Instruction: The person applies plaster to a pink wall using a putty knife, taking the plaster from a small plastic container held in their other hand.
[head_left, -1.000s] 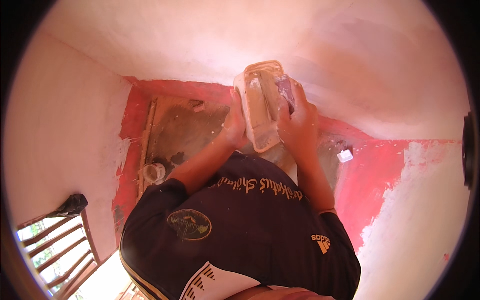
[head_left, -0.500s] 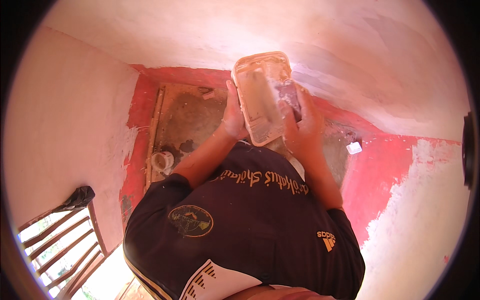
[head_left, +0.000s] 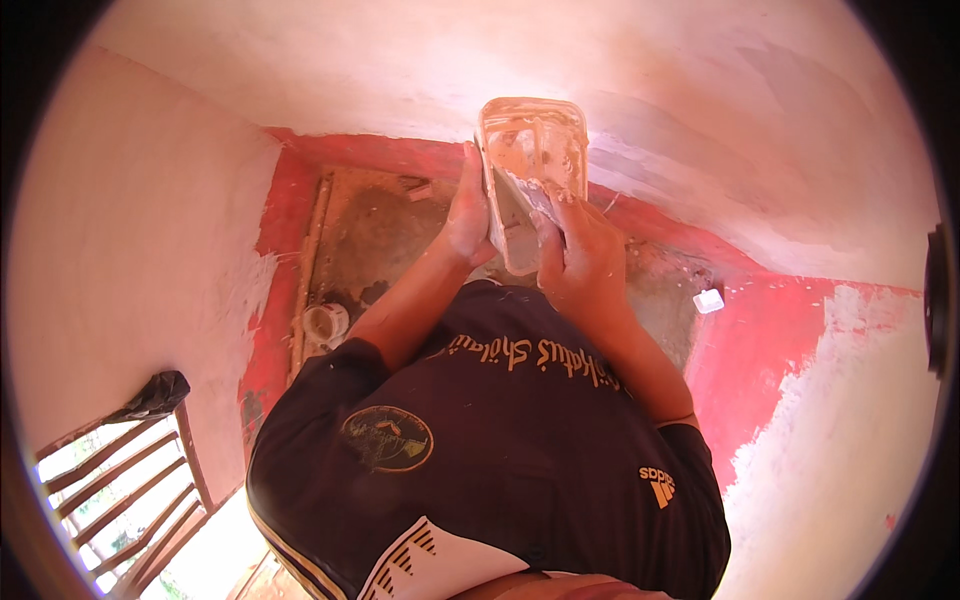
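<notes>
A shallow tray [head_left: 530,170] smeared with pale filler is held up in front of the chest, close to the white wall [head_left: 700,120]. It is gripped along its left edge by the left hand [head_left: 466,215], fingers curled under and thumb on the rim. The right hand [head_left: 580,255] is closed around a scraper [head_left: 535,205], whose blade is laid inside the tray against the filler; the handle is hidden in the fist. The tray is tilted toward the person, so wet filler could slide off the lower lip onto the dark shirt [head_left: 480,450] or the floor [head_left: 380,240] if it is tipped further. A one-sided hold is all that supports the tray, so a hard push of the blade could twist it out of the fingers. Too much filler lifted at once could drop from the blade. A small tub [head_left: 325,322] stands on the floor below, by the red skirting [head_left: 270,300], and could be kicked.
</notes>
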